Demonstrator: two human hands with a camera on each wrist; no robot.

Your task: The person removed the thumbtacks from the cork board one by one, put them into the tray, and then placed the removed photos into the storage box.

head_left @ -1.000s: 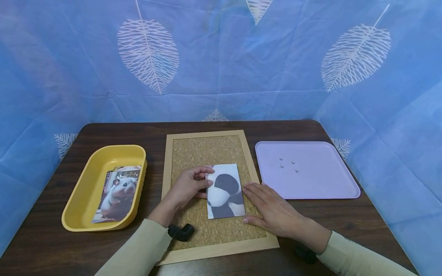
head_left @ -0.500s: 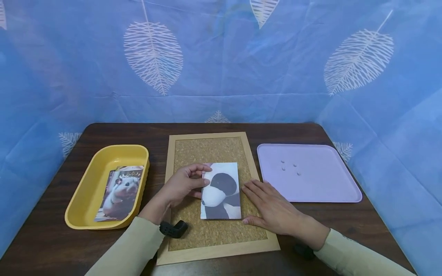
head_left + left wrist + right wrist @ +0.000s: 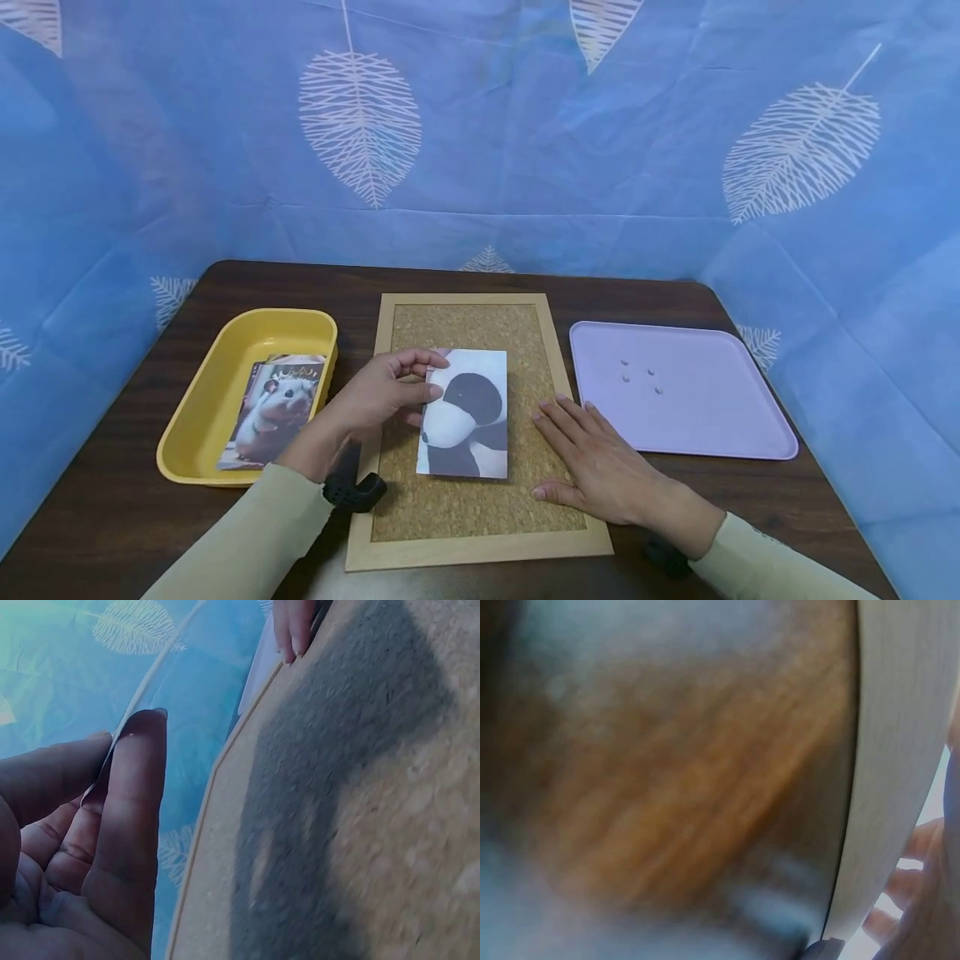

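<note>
A photo card (image 3: 467, 429) printed with a large black-and-white picture is pinched at its left edge by the thumb and fingers of my left hand (image 3: 386, 392). It is held over the middle of a cork board (image 3: 480, 508) with a pale wooden frame. In the left wrist view the card (image 3: 142, 686) appears as a thin, slightly bent edge between thumb and fingers, off the board's surface. My right hand (image 3: 592, 462) lies flat, palm down, across the board's right side and frame, its fingers straight and apart from the card.
On the left stands a yellow tub (image 3: 187, 417) with several photo cards (image 3: 273, 412), the top one showing a small white rodent. A lilac tray (image 3: 712, 392) at the right carries several tiny pale pieces (image 3: 651, 372). Dark wood table (image 3: 97, 517); leaf-patterned blue cloth (image 3: 525, 150) behind.
My left hand has moved left across the board, carrying the photo card with it. The right hand stays at the board's right side. The head view has shifted a little.
</note>
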